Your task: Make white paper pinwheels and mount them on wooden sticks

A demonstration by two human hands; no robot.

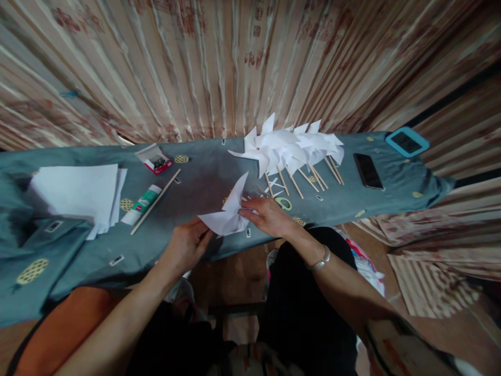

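A white paper pinwheel (pixel 227 218) with pointed blades is held between both hands above the near edge of the cloth. My left hand (pixel 190 241) has its fingers closed on the left blade. My right hand (pixel 270 215) pinches the pinwheel near its centre, thumb and fingers together. Just beyond the right hand lie scissors with green handles (pixel 283 203) and some thin white paper strips (pixel 276 184). Further back, several finished-looking white pinwheels (pixel 289 149) on wooden sticks (pixel 294 183) overlap in a row.
Left of my hands lie a wooden stick (pixel 155 201), a glue stick (pixel 143 203), a small red-and-white box (pixel 155 159) and a stack of white paper (pixel 76 190). A phone (pixel 368 171) and a blue-framed tablet (pixel 407 141) lie at the right. A curtain (pixel 188 68) hangs behind.
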